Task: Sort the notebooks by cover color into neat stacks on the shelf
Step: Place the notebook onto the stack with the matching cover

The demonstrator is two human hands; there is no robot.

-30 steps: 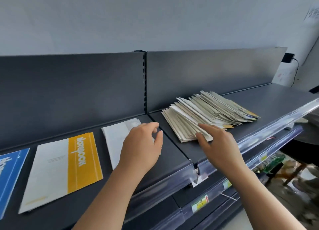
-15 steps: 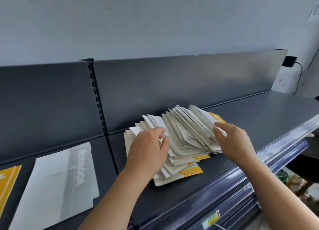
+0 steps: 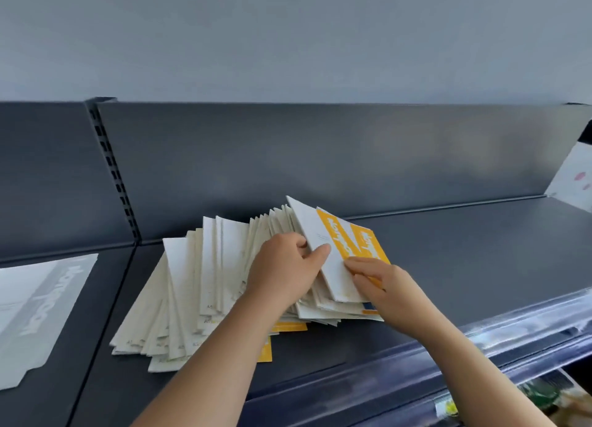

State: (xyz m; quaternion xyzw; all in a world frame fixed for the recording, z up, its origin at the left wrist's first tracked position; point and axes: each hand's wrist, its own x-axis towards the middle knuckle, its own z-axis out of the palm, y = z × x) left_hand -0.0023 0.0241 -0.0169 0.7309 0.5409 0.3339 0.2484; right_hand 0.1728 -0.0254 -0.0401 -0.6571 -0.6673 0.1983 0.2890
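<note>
Sorting in progress on a dark grey metal shelf (image 3: 474,266). A fanned pile of thin white-backed paper notebooks (image 3: 198,285) lies face down across the shelf deck, spread so that single covers can be separated and read. The left hand (image 3: 285,269) has its fingers curled into the pile and its thumb pressed on a white notebook with a yellow cover band (image 3: 323,257), tilting it up off its neighbours; the right hand (image 3: 384,282) curls its fingers over the same notebook's lower edge, apparently pinching it, though its thumb is hidden. The two-handed hold probably steadies the slippery pile while one item is freed. A second yellow-banded notebook (image 3: 373,244) lies just behind. Well apart to the left, a flat grey-banded white notebook (image 3: 45,308) marks a separate colour place.
</note>
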